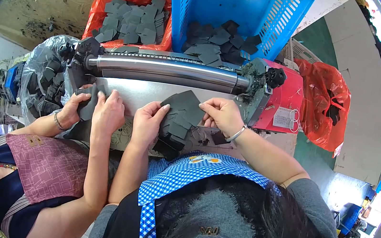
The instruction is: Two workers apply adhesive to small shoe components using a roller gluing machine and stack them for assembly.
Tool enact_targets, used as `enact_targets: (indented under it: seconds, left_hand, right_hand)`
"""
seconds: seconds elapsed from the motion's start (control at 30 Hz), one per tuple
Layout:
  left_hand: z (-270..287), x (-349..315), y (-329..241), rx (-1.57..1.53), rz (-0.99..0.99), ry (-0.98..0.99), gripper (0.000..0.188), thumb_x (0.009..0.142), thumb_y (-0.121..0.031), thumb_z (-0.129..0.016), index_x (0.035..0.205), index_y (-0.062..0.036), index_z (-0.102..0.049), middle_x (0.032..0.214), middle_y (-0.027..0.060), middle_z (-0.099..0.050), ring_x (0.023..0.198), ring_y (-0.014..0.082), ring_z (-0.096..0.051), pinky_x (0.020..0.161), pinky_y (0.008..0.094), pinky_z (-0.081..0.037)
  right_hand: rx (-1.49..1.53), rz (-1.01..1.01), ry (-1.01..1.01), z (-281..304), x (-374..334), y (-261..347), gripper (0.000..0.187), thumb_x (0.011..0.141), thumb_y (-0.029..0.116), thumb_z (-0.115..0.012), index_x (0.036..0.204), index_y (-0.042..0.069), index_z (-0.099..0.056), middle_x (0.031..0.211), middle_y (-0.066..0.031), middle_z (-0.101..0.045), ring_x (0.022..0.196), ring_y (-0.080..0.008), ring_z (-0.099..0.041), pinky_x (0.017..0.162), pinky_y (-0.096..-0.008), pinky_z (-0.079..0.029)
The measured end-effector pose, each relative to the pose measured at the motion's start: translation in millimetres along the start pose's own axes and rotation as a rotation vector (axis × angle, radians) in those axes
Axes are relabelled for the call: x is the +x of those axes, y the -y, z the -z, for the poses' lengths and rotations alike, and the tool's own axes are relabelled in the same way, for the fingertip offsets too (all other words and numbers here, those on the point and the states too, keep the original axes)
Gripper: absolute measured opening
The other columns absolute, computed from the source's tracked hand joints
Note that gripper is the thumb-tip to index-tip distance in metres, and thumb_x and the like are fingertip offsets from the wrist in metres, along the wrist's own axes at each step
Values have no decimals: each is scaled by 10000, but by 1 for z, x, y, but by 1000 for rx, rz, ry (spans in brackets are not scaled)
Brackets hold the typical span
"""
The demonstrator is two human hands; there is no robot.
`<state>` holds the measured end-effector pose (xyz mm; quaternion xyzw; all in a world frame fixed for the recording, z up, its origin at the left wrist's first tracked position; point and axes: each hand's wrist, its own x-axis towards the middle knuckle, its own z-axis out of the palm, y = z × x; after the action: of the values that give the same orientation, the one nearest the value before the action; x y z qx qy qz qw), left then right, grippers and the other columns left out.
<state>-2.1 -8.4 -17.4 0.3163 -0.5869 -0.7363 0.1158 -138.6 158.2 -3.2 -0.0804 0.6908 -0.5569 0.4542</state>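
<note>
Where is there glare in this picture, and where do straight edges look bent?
Head view: blown-out light along the right edge; shiny streaks on the roller; the black pieces look matte; at right, the grey panel bows near the dark rim.

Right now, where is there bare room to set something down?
The silver plate, between the roller, the co-worker's right hand and the wearer's left hand; also the blue crate beyond its dark pieces. Crowded: red bag beside the crate, clear bag.
</note>
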Motion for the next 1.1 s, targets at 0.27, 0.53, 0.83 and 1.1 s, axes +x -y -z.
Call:
enact_targets:
  seconds: [0.27,0.53,0.83,1.1]
  left_hand:
    - [0,-4,-1,269,-52,-40,233,825,-161,-623,675,4,-553,561,-44,-490,516,25,-383,460,199,-326]
    - [-1,-4,-3,405,-74,-42,264,825,-189,-621,663,7,-549,539,-30,-474,514,42,-380,459,223,-330]
    - [8,2,0,326,-137,-88,268,839,-169,-604,642,-7,-524,524,-37,-420,507,31,-340,444,223,-308]
    - [-4,-6,-6,393,-122,19,248,820,-170,-631,667,1,-537,530,-24,-475,509,33,-381,454,216,-338]
  right_hand:
    - [-3,3,50,-13,-5,11,166,820,171,-627,796,15,-580,656,-41,-586,537,-61,-546,448,-171,-402]
    - [205,-70,-130,10,14,1,244,810,250,-647,816,19,-566,655,-25,-581,432,-63,-502,411,-187,-393]
    - [46,-181,154,16,9,-3,232,808,253,-650,758,43,-565,615,-16,-573,406,-66,-504,370,-200,-379]
    - [69,-36,102,-2,-2,5,182,858,216,-579,865,35,-589,646,-15,-569,468,-52,-515,392,-167,-358]
